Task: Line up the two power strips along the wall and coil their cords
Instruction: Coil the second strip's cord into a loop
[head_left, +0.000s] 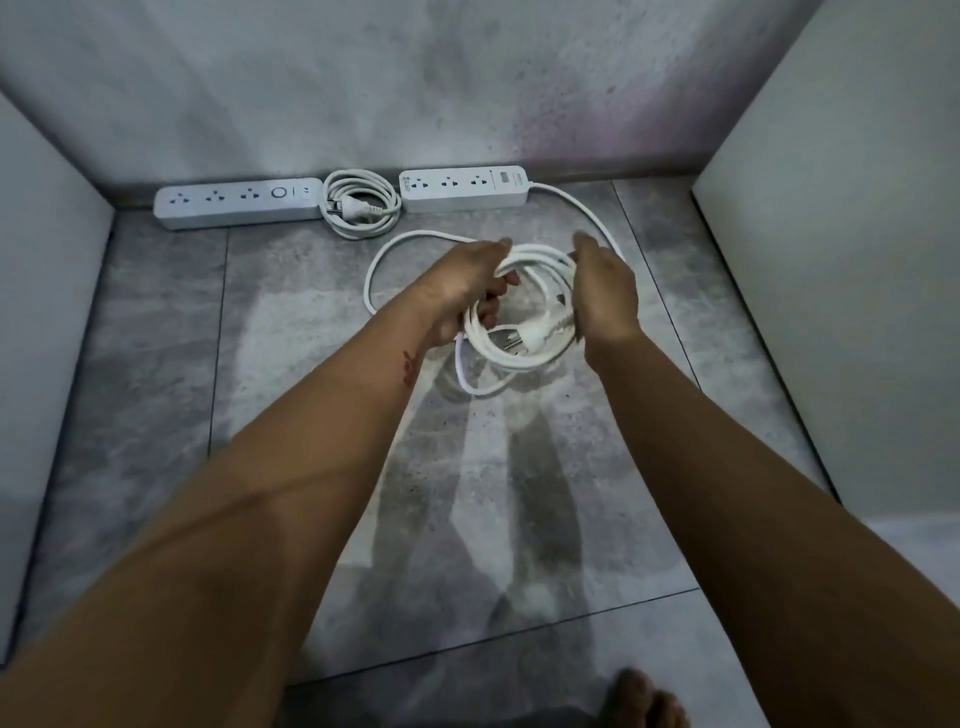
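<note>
White strips against the grey wall (363, 104): left strip (239, 203) with its coil (361, 208) just beside, lying finished on the tile floor (156, 338); right strip (465, 188) next in line. From the right strip, cord (582, 208) curving forward to a half-made coil (519, 312) above the floor, plug (535, 332) inside the loops. Left hand (462, 291) gripping the coil, fingers (506, 278) closed on the loops. Right hand (605, 291) at the opposite side, fingers curled around the loops.

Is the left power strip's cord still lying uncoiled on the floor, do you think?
No, the left strip's cord lies coiled beside it.
</note>
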